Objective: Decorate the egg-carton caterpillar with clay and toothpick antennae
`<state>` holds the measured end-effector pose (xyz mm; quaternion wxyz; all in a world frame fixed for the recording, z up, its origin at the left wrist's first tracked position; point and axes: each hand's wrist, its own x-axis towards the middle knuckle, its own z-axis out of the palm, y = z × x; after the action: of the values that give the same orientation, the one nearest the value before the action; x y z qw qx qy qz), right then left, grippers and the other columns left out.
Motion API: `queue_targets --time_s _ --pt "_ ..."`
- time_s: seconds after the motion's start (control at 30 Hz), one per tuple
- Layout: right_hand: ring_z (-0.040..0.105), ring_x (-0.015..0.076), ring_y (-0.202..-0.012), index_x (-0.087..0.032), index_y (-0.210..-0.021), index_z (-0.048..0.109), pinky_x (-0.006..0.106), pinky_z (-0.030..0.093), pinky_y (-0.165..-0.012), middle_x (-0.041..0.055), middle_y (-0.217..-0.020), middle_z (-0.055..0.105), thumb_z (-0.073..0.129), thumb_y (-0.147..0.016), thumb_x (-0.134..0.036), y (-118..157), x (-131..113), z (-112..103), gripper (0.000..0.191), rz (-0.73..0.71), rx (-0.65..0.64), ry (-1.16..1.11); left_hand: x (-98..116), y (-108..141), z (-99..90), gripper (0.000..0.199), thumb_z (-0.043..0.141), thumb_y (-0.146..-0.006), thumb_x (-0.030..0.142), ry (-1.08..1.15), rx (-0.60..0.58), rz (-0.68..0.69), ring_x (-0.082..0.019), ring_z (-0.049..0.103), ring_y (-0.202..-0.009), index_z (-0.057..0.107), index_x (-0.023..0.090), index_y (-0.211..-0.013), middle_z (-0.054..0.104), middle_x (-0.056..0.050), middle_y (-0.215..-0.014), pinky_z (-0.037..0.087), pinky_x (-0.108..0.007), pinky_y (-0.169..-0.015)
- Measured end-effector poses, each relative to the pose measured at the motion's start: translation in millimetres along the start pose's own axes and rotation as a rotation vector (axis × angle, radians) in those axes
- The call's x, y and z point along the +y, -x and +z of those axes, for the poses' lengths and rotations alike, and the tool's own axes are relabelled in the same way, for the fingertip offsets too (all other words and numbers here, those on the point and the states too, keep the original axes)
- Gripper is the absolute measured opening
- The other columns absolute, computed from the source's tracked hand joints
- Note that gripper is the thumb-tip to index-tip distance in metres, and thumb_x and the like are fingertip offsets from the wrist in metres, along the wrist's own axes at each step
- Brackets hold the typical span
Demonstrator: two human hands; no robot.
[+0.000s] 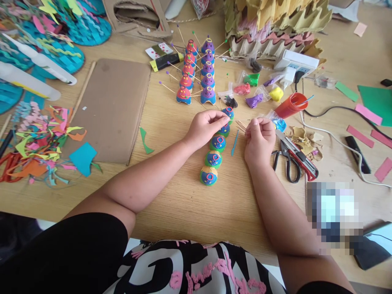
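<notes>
My left hand (208, 127) is closed in a pinch above the far end of a row of blue-and-green clay-covered egg-carton cups (213, 158). Between its fingertips and my right hand (260, 136) runs a thin pale stick (237, 119). The fingers of my right hand are also pinched, at the stick's other end. Several more thin sticks (241, 126) lie beside the right fingertips, next to a blue clay tool (234, 143). Beyond my hands stand two rows of finished-looking figures, red-and-blue (184, 94) and purple-and-blue (208, 94), with ball-tipped sticks poking out.
Right of my right hand lie a red utility knife (298, 157), black scissors (288, 163) and a red cup (290, 105). Bagged clay (254, 100) sits behind. Leftward are brown cardboard (110, 106) and paper scraps (45, 143). Egg cartons (272, 45) stack at the back.
</notes>
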<state>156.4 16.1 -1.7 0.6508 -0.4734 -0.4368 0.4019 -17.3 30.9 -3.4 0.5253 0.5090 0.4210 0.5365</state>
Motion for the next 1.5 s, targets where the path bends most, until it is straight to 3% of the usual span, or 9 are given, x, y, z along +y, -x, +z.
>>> queue_targets --time_s 0.2,0.6,0.97,1.5 --pt "0.050 0.0060 -0.060 -0.024 -0.086 0.062 0.021 0.041 -0.056 -0.0069 -0.069 0.055 0.079 -0.084 -0.057 0.5 0.0 -0.9 0.037 0.011 -0.003 0.012 0.6 -0.1 0.1 0.038 0.085 -0.079 0.054 0.014 0.005 -0.004 -0.013 0.070 -0.080 0.079 0.018 -0.091 0.078 -0.002 -0.085 0.055 -0.027 -0.077" --pt "0.051 0.0066 -0.060 -0.023 -0.077 0.057 0.023 0.044 -0.060 -0.0053 -0.070 0.057 0.071 -0.087 -0.066 3.8 -3.2 0.4 0.046 0.008 0.017 0.038 -2.1 -0.6 -1.0 0.039 0.085 -0.080 0.056 0.015 -0.005 0.015 -0.014 0.071 -0.083 0.080 0.019 -0.091 0.079 -0.003 -0.088 0.056 -0.029 -0.079" --pt "0.051 0.0067 -0.059 -0.023 -0.085 0.071 0.023 0.044 -0.058 -0.0058 -0.068 0.059 0.079 -0.081 -0.062 2.5 -1.4 0.3 0.040 -0.005 0.006 0.060 0.4 -0.7 -0.7 0.036 0.086 -0.080 0.052 0.009 -0.011 -0.007 -0.015 0.070 -0.083 0.079 0.018 -0.090 0.079 -0.003 -0.087 0.055 -0.030 -0.079" --pt "0.051 0.0068 -0.060 -0.024 -0.079 0.068 0.024 0.047 -0.062 -0.0071 -0.067 0.058 0.088 -0.072 -0.059 3.5 -4.0 2.9 0.041 -0.016 -0.017 0.008 7.4 3.5 -0.7 0.033 0.082 -0.084 0.051 -0.089 -0.023 0.009 -0.013 0.065 -0.074 0.081 0.018 -0.090 0.079 -0.003 -0.085 0.051 -0.028 -0.073"
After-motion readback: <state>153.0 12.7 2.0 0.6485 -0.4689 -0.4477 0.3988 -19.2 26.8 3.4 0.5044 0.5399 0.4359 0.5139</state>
